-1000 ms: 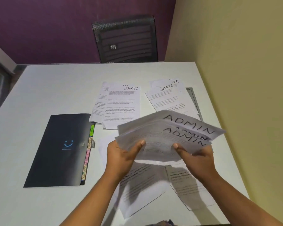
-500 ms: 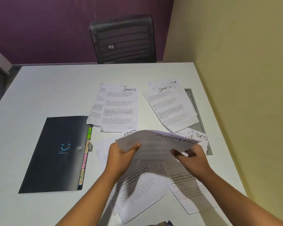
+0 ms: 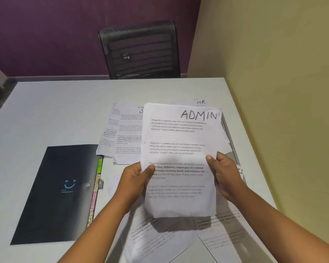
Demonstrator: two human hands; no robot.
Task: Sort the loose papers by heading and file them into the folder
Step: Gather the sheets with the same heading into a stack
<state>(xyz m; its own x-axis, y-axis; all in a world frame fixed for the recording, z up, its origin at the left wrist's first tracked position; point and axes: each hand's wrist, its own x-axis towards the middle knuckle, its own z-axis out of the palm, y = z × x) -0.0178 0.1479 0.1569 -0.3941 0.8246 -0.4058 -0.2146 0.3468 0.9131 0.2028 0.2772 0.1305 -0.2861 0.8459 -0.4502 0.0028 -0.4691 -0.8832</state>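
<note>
The left hand (image 3: 133, 179) pinches the ADMIN stack (image 3: 179, 149) by one edge and the right hand (image 3: 226, 177) grips the other, sheets upright between them. This heading looks sorted; next, the closed black folder (image 3: 59, 190) on the bench (image 3: 55, 111), left of the left hand, needs opening at its ADMIN tab (image 3: 95, 184).

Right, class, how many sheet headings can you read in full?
2: ADMIN atop the held stack; HR on a sheet just beyond it. Others are partly covered.

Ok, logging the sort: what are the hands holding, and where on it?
Both hold the ADMIN papers upright: left hand pinches the left edge, right hand the right edge, about mid-height.
</note>
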